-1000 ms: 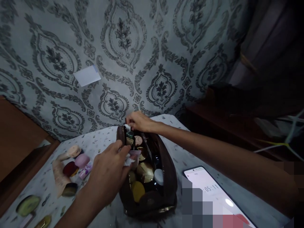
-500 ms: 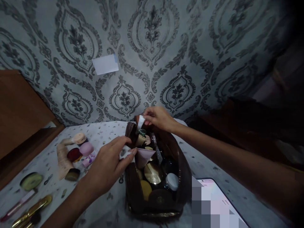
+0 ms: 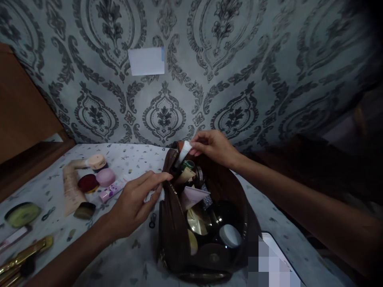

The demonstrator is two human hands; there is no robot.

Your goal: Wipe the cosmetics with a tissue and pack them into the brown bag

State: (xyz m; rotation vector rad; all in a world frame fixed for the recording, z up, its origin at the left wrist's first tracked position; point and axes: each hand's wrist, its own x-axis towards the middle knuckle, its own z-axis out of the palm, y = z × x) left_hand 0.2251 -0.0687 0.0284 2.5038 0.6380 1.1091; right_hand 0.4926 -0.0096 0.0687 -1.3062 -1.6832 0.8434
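Note:
A brown zippered makeup bag stands open on the patterned cloth, full of cosmetics. My left hand grips its left rim near the zipper, thumb and fingers closed over the edge. At the bag's far end, my right hand pinches the top of a slim white tube, whose lower part is still inside the bag. Among the contents are a pale pink tube, a gold round compact and a white-lidded jar.
Left of the bag lie a beige tube, a pink sponge, a purple-and-white tube, a green round compact and gold items. A phone lies at right. A patterned wall with a white card rises behind.
The view has shifted slightly. My left hand has moved onto the bag's rim, pulling that side, and my right hand has raised the white tube a little, so more of it shows.

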